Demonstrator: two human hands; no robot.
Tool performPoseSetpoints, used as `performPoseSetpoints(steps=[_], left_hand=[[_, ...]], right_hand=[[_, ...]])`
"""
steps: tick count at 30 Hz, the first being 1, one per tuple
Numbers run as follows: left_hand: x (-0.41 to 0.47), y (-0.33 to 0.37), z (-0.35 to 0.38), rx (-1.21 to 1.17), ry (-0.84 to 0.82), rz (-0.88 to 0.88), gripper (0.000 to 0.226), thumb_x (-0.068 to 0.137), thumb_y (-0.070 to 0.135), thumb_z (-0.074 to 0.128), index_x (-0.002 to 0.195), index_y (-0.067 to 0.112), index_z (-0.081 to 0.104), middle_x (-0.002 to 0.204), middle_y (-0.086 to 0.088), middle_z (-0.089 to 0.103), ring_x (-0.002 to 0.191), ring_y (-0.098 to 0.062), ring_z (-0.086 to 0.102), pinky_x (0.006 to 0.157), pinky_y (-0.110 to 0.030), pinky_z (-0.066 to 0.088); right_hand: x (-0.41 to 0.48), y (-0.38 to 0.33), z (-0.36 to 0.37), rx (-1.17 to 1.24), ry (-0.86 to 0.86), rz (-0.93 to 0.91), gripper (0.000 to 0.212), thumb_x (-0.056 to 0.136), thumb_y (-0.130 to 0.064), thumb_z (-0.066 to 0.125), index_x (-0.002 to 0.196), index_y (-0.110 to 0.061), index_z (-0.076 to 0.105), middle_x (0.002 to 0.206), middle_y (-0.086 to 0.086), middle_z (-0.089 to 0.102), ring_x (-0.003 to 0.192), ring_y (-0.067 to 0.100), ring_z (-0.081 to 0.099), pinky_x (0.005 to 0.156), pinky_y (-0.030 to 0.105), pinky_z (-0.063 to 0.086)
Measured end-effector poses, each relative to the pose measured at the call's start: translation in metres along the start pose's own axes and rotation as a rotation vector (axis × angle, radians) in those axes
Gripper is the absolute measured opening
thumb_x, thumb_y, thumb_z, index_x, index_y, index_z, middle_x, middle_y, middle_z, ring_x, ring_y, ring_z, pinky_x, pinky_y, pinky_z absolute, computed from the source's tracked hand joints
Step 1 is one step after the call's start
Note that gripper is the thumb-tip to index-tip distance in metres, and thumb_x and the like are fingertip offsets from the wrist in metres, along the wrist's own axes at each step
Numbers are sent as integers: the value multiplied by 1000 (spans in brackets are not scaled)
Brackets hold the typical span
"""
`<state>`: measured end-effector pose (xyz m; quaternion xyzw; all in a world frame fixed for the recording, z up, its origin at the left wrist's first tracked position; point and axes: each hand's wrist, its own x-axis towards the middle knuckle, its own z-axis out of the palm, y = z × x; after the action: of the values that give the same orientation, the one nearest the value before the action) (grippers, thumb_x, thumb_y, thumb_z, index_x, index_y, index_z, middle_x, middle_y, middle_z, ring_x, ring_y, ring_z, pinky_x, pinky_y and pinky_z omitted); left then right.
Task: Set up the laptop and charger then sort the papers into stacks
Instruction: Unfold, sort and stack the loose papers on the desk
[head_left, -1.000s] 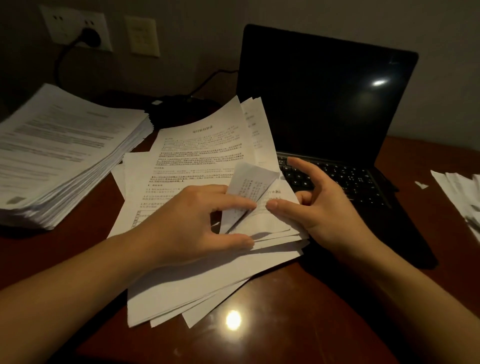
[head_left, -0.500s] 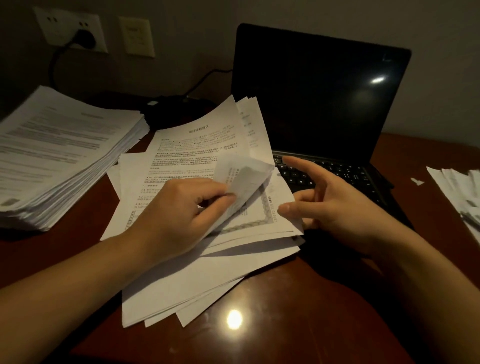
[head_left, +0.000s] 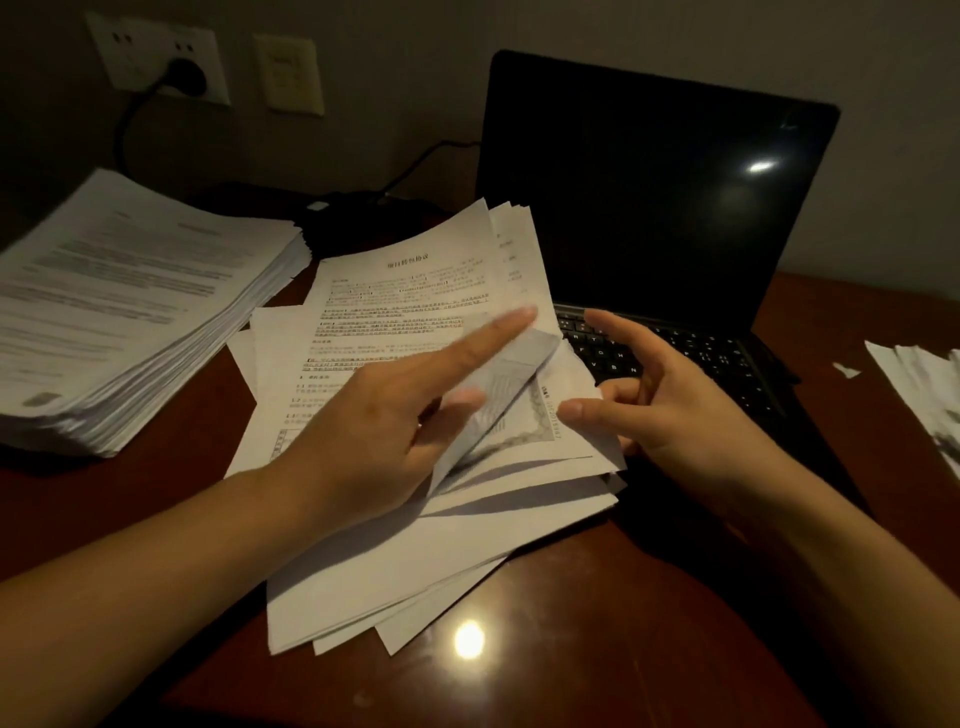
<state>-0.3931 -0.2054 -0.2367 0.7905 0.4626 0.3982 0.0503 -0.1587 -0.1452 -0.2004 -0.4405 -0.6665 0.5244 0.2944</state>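
Sprawling white printed papers (head_left: 395, 332), fanned unevenly

reddish wooden desk (head_left: 597, 649): tall paper stack (head_left: 130, 312) left, loose sheets (head_left: 415, 561) centre, open laptop (head_left: 649, 208) behind, more papers (head_left: 924, 384) right edge.

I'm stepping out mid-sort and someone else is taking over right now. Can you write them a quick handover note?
The left grip holds a small slip raised over the loose pile. The right grip pinches the pile's bordered sheet at its edge.
The laptop is open, screen dark; the charger plug is in the wall socket. A tall stack sits left, a few papers far right.
Done: the setup, it seems. Left: sort the loose pile into stacks.
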Motion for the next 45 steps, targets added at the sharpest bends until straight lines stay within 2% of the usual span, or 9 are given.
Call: performPoseSetpoints(steps=[5,12,17,21,24,28,33,41,45], left_hand=[[-3,1,1,-26,-110,41,39,90,46,61,122,26,71,85,14,61,72,-4,57,60,-8,39],[-3,-1,2,-161,2,-91,31,88,41,61,114,26,72,94,12,73,82,-5,69,65,-24,58],[0,-2,0,-79,112,-106,15,92,28,69,102,19,77,84,16,71,77,0,68,64,-10,51],[0,0,-1,-60,143,-84,13,92,32,68,98,22,75,76,10,71,66,-8,66,54,-22,53],[-2,0,-2,-127,138,-132,26,94,31,67,118,31,57,70,2,68,54,-17,63,45,-33,53],[-2,1,-1,-24,38,-30,50,101,20,56,146,38,44,73,10,61,58,-9,55,51,-19,49],[-4,4,2,3,-59,-15,44,86,56,62,118,26,72,85,9,69,72,-6,63,58,-25,52],[-1,3,-3,14,133,-69,18,92,33,68,94,18,78,74,12,70,69,-5,65,57,-19,50],[0,5,-6,1,147,-54,18,90,34,71,91,17,78,73,12,70,68,-5,65,56,-16,49]], right_hand=[[1,2,4,-38,36,-24,97,74,-17,79,155,-35,28,58,-1,63,51,6,63,46,15,46],[2,6,2,-107,35,-34,91,83,-17,76,155,-37,25,59,-2,65,51,4,59,50,13,44],[3,0,-10,-109,-65,26,90,88,-8,71,155,-41,22,77,3,76,72,13,74,60,20,55],[2,0,-8,-106,-49,23,90,85,-9,73,154,-40,25,70,0,73,70,14,73,61,22,55],[1,0,-5,-67,7,-4,88,81,-11,76,152,-38,31,63,-1,69,59,11,68,56,19,53],[0,2,2,-30,64,-23,88,80,-14,78,153,-35,33,59,-3,65,56,9,67,53,15,51],[1,7,9,-55,117,-77,82,83,-16,77,152,-34,35,51,-6,57,43,1,55,42,12,40],[2,2,-3,-1,55,-14,82,92,-12,66,155,-40,22,87,5,78,82,17,76,64,26,61],[3,2,-1,54,86,-40,83,88,-7,68,155,-36,27,84,7,77,83,21,76,64,27,60]])
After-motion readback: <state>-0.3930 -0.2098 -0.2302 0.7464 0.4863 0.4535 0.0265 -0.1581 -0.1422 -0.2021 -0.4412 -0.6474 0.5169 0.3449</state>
